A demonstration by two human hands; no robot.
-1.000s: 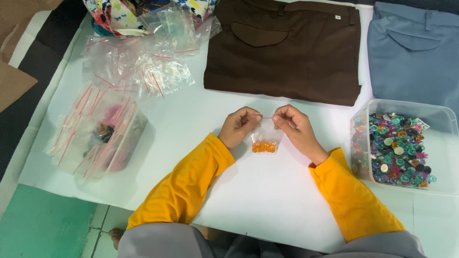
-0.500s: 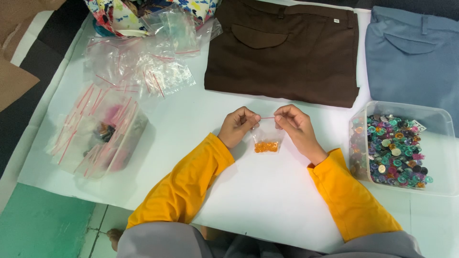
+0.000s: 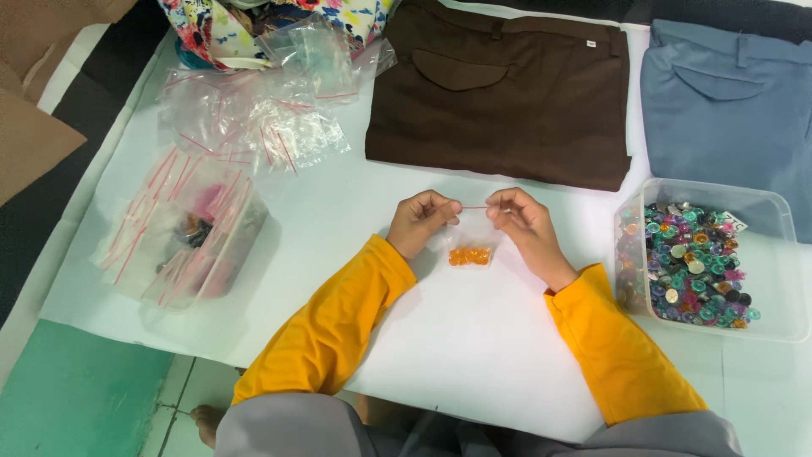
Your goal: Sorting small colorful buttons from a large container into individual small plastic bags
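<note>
A small clear bag [image 3: 470, 241] of orange beads is pinched at its red-lined top by the left hand [image 3: 420, 222] and right hand [image 3: 523, 222] above the white desk [image 3: 474, 355]; its sealing appears underway, and firm pressing along the strip is judged needed.

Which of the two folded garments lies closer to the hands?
The brown garment, directly above both hands; the blue garment lies off to the right, behind the button tub.
</note>
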